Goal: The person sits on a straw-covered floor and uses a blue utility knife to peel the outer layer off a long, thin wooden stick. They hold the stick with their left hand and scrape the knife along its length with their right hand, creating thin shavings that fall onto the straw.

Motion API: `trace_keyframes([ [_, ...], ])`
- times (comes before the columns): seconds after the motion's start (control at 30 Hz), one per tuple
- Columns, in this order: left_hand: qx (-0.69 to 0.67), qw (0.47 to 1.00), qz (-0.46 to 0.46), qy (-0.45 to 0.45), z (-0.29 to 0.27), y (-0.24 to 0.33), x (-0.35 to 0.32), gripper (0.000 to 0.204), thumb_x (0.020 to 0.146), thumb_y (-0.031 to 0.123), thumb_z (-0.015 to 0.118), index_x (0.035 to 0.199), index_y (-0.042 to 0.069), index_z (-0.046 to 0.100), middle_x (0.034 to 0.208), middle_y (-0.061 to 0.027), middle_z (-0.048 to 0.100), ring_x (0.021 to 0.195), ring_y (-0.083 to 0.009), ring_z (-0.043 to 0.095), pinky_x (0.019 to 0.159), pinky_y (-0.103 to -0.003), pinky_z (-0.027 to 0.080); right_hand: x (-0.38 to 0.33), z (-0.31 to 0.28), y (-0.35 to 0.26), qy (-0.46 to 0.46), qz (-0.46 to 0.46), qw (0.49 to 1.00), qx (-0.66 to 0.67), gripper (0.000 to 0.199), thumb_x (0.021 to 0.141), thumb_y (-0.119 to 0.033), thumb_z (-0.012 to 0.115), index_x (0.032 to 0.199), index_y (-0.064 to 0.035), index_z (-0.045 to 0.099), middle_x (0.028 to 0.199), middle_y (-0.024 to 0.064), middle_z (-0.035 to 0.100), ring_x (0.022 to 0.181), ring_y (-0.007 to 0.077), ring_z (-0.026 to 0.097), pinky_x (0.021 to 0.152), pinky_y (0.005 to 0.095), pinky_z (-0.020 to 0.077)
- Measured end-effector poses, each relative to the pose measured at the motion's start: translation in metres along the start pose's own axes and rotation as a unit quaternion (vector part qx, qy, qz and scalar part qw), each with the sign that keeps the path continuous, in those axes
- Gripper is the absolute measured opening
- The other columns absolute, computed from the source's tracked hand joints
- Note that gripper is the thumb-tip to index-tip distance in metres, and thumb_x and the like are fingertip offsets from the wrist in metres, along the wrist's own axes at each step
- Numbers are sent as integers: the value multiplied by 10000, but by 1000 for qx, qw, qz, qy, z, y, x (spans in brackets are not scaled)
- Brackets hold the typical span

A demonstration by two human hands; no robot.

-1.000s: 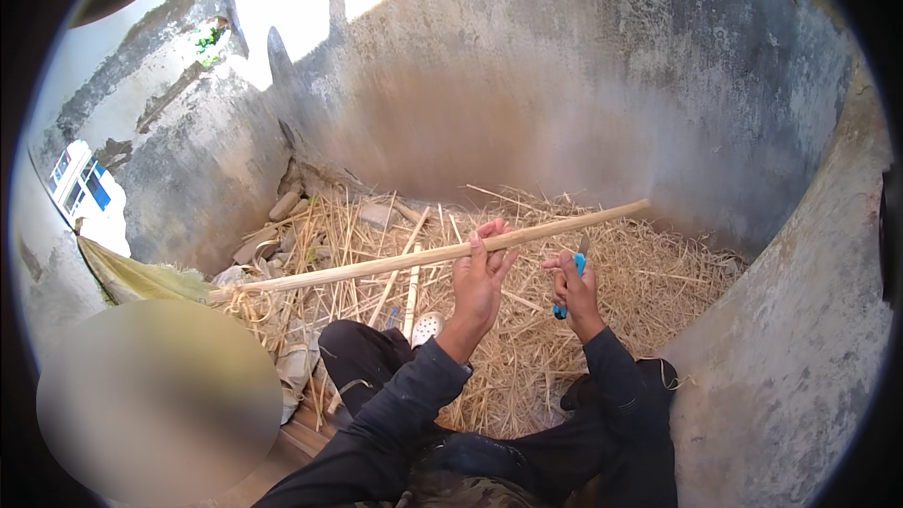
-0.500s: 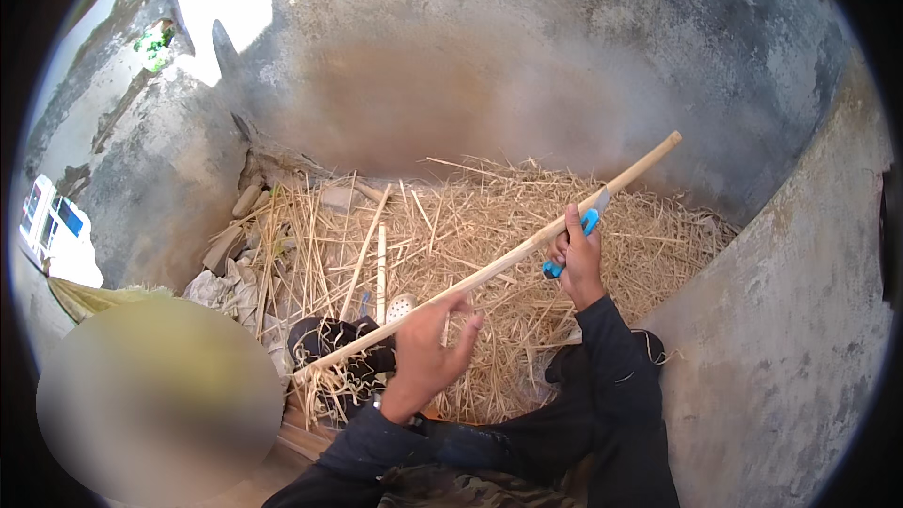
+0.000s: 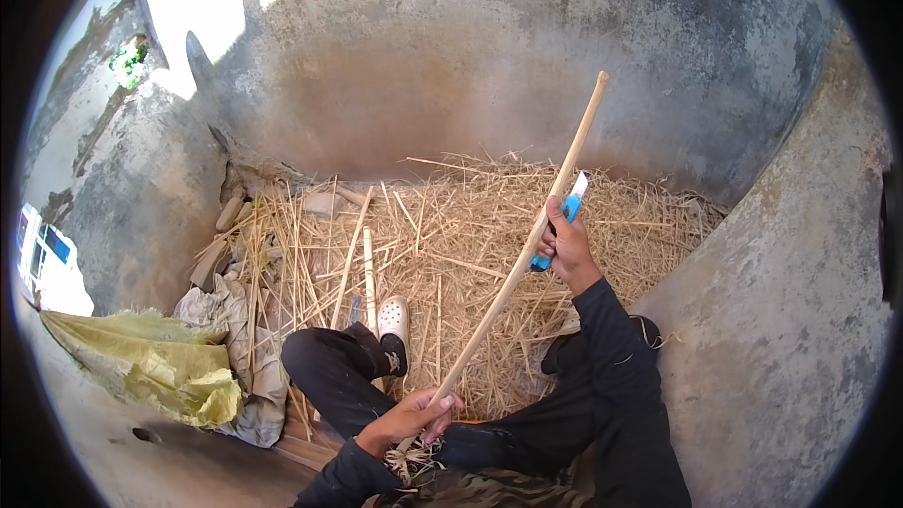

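Note:
A long, pale wooden stick (image 3: 503,296) slants across my lap, its far end raised toward the back wall. Closed around its lower end is my left hand (image 3: 410,419), with curled shavings just below. My right hand (image 3: 570,249) grips a blue utility knife (image 3: 572,207), blade out and pointing up. The thumb of that hand presses along the stick's upper part, so knife and stick lie side by side there. Part of the knife's handle is hidden by the fingers.
Straw-like shavings (image 3: 489,226) cover the floor before me, with loose sticks (image 3: 369,268) at left. A white clog (image 3: 393,320) is on my foot. A yellow-green sack (image 3: 150,367) lies left. Concrete walls (image 3: 771,320) enclose the spot.
The stick has swung steeper, its top moving left and up. My left hand, open beside the stick before, has moved down and closed on its lower end. The view has shifted slightly.

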State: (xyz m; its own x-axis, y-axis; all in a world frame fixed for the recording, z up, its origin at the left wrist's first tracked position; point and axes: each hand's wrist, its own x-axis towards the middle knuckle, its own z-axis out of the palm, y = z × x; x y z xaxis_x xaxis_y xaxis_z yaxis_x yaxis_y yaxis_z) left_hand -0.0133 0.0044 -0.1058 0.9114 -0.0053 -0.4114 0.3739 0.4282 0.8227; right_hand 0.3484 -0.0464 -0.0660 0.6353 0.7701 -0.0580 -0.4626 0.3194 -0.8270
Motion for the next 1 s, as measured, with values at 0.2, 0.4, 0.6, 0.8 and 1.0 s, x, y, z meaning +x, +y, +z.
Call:
trace_keyframes([
  [0.2,-98,994,44,-1,4,11,14,383,1029,367,388,1137,18,503,611,21,404,456,-59,371,416,-203,325,4,3,10,-3,12,1000,4,408,939,-450,573,760,-97,475,497,-48,350,397,66,338,393,241,311],
  [0.4,-89,995,18,32,14,52,23,281,1032,279,412,1179,52,490,643,49,340,446,-41,276,407,-195,280,6,-5,11,27,-3,987,-161,453,968,-515,478,797,-97,522,508,-60,350,406,54,335,398,211,282],
  [0.6,-71,990,77,96,12,83,30,306,1048,269,361,1252,60,452,660,51,341,477,-34,275,423,-192,281,-17,18,40,-68,-220,819,-526,609,914,-628,466,694,-65,544,492,45,454,411,183,474,414,345,356],
  [0.8,47,974,102,195,13,80,32,388,1038,317,379,1287,37,481,661,36,421,494,-44,348,460,-204,320,-59,52,46,-154,-290,668,-668,632,846,-667,521,612,-81,542,467,100,508,413,281,549,410,406,414],
  [1.0,239,922,143,269,28,79,23,370,1040,255,386,1318,32,484,645,42,392,564,-55,347,524,-221,325,-29,38,47,-49,-280,642,-712,660,842,-695,500,555,-103,554,416,78,484,361,244,529,367,371,400],
])
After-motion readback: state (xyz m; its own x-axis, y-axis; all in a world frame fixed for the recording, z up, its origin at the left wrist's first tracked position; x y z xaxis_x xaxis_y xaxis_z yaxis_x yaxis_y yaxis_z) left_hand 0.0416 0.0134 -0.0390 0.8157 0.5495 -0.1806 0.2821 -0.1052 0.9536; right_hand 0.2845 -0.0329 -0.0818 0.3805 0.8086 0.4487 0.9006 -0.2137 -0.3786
